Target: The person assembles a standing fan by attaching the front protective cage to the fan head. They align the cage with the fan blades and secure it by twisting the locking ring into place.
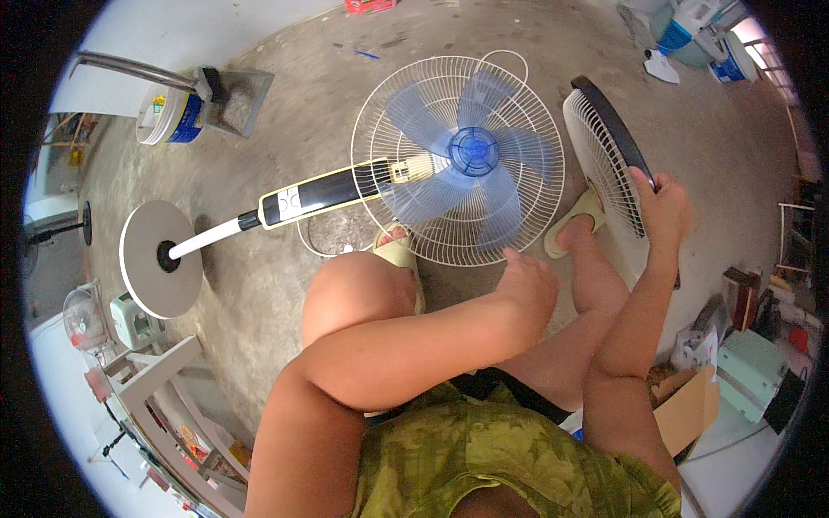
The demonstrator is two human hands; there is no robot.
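The right hand (667,210) is covering a bit of the cover's (594,147) dark rim (615,123), and the right arm (649,293) is hiding some lower down. The left hand's (528,283) fingers are mostly hiding behind its back. The left arm (414,350) is blocking part of a knee (350,298). The picture's edges are cutting off the red box (370,5) and the shirt (492,445).

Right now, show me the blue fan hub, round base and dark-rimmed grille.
Blue fan hub (473,151), head view: its center.
Round base (145,266), head view: its pale disc.
Dark-rimmed grille (607,157), head view: its bars.
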